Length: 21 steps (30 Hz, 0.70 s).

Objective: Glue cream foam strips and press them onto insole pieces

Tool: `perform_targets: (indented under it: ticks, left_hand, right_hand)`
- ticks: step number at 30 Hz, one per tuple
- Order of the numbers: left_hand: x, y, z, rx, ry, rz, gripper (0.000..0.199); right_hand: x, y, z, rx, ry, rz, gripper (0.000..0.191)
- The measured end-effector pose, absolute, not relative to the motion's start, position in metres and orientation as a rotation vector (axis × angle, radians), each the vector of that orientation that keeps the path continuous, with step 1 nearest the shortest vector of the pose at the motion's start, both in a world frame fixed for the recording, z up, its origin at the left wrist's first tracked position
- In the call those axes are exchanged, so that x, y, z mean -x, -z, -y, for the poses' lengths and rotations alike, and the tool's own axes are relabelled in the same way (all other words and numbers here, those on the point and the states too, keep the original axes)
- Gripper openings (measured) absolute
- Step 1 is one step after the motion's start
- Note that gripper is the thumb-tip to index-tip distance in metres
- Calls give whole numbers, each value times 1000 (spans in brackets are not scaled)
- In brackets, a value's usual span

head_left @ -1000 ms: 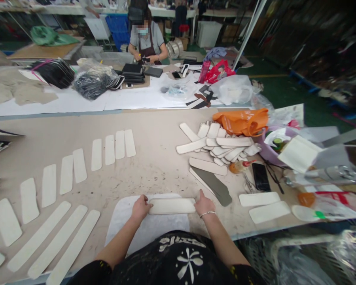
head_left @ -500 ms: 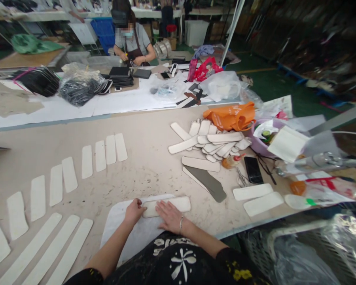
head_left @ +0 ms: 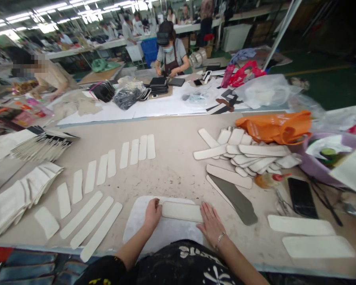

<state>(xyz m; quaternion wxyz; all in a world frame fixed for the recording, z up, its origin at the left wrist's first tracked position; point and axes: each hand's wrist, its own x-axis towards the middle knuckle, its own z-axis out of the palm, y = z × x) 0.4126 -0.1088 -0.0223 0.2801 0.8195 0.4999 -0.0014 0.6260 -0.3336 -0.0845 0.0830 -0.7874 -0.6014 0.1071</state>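
Note:
A white, round-cornered strip (head_left: 181,211) with a darker edge lies across a white sheet (head_left: 136,221) in front of me. At the strip's left end, my left hand (head_left: 153,213) is closed, thumb and fingers together against that end. The exact grip is partly hidden. My right hand (head_left: 212,223) lies flat with its fingers stretched out, the fingertips at the strip's right end.
Single white strips (head_left: 90,176) stand in a row on the left, beside longer ones (head_left: 91,221). On the right are a strip pile (head_left: 249,154), a grey piece (head_left: 237,202), a glue bottle (head_left: 267,180) and a phone (head_left: 302,198). A co-worker (head_left: 172,55) sits opposite.
My right hand has slid from the strip's middle to its right end. My left hand stays by the left end. The camera view has swung left and up.

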Motion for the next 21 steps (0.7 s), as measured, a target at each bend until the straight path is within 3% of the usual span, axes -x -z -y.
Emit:
perform_targets:
  ticks: [3,7,9,13,21]
  left_hand:
    - [-410,23,139,-2328,-57,-1029,36]
    - [-445,24,180,-2562,92,-180,64]
    - [-466,24,187,-2608,152,-5,72]
    - [-465,27,168,-2674,176,-129,70]
    - [-379,49,111,-2776,254,-539,67]
  right_hand:
    - [-624,88,334,2335,-265,1813,73]
    - [-624,93,336,2319,-206,1831,75]
    - [-624,95,337,2316,-182,1836,75]
    - [-625,94,337,2334,-226,1859,75]
    - [-629,88,335,2380,-515,1840,74]
